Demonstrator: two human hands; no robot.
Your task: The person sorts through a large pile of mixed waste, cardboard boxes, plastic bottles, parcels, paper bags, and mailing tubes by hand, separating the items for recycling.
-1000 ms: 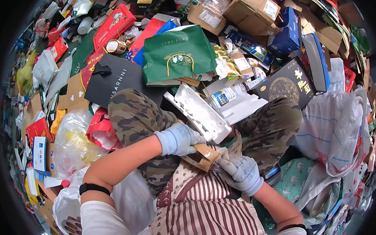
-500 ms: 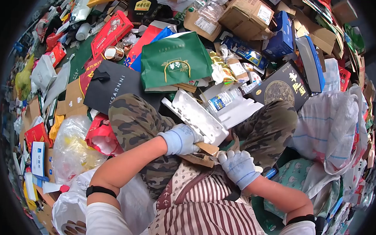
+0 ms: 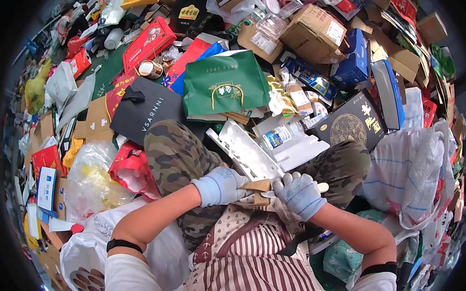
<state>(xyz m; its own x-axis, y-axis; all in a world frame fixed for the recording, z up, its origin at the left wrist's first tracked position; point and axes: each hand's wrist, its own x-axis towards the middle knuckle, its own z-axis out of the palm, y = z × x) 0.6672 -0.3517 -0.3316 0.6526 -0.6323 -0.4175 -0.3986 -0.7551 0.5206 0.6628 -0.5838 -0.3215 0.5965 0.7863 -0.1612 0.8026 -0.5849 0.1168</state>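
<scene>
My left hand (image 3: 221, 186), in a pale blue-white work glove, is closed on a small piece of brown cardboard (image 3: 257, 185) above my lap. Close beside it, my right hand (image 3: 299, 194), gloved alike, is wrapped round a knife; the cream end of its handle (image 3: 322, 187) sticks out on the right. A short shiny stretch of blade shows between the hands, against the cardboard. Just beyond the hands lies a white molded foam tray (image 3: 245, 151), tilted between my knees. My fingers hide part of the cardboard and most of the knife.
Packaging surrounds me: a green paper bag (image 3: 225, 85) and a black bag (image 3: 148, 110) ahead, a black box (image 3: 351, 119) and a white woven sack (image 3: 406, 174) to the right, clear plastic bags (image 3: 94, 178) to the left. A brown carton (image 3: 315, 33) stands farther back.
The knife handle has swung from low at the right hand's side to higher up. The right hand has turned, and the cardboard between the hands has shifted slightly. The whole view has moved a little.
</scene>
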